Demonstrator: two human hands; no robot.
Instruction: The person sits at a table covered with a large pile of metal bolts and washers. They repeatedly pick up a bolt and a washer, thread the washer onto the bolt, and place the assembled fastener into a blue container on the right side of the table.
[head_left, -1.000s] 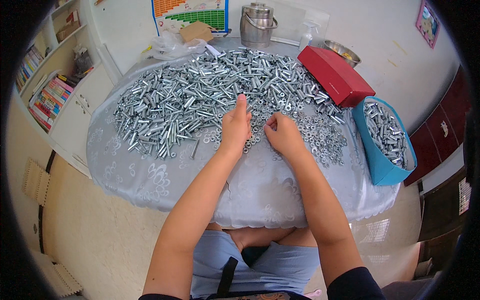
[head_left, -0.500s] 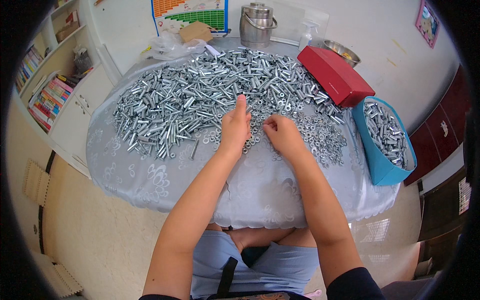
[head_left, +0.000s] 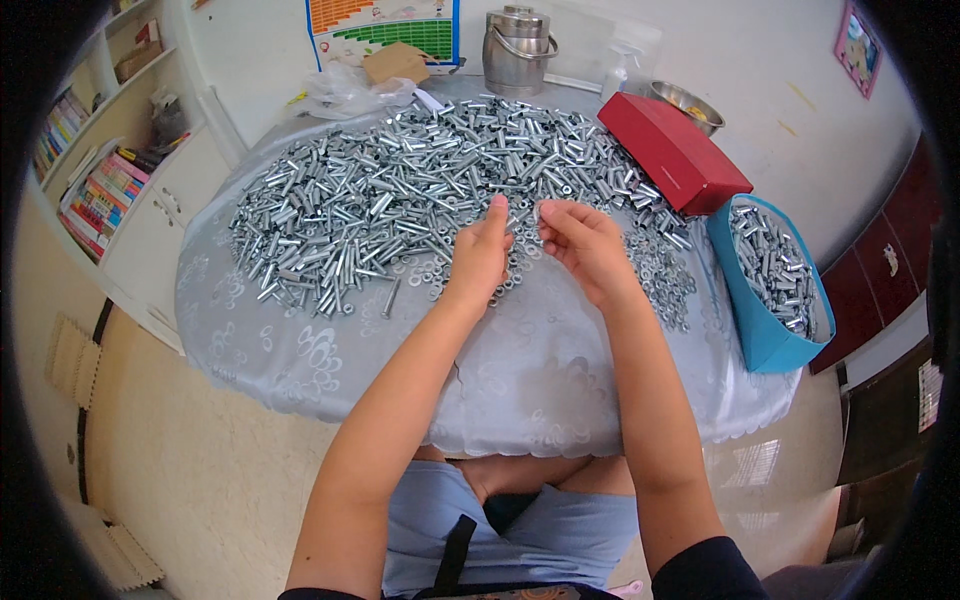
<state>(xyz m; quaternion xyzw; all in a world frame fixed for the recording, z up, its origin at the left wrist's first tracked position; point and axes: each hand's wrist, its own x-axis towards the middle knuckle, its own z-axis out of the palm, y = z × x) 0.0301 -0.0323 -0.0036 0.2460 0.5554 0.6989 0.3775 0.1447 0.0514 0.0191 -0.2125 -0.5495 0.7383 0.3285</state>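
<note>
Over the near edge of a wide heap of silvery bolts and metal sleeves (head_left: 370,195), both my hands are raised close together. My left hand (head_left: 480,258) is closed, its thumb pointing up and its fingers curled; whatever it grips blends into the metal behind. A short distance to the right, my right hand (head_left: 588,250) pinches thumb and forefinger together, and anything between them is too small to make out. Loose washers and nuts (head_left: 660,280) lie scattered beside and beneath the hands. One bolt (head_left: 390,298) rests apart on the cloth, left of my left forearm.
A teal fabric bin (head_left: 752,318) full of bolt pieces stands at the right table edge. Behind it lies a red box (head_left: 675,150), with a metal bowl (head_left: 690,105) beyond. A steel pot (head_left: 518,55) and a plastic bag (head_left: 350,95) sit at the back of the silvery tablecloth (head_left: 520,380).
My right hand has lifted up and away from the washers, its fingertips still together. My left hand has shifted slightly to the right and stays closed.
</note>
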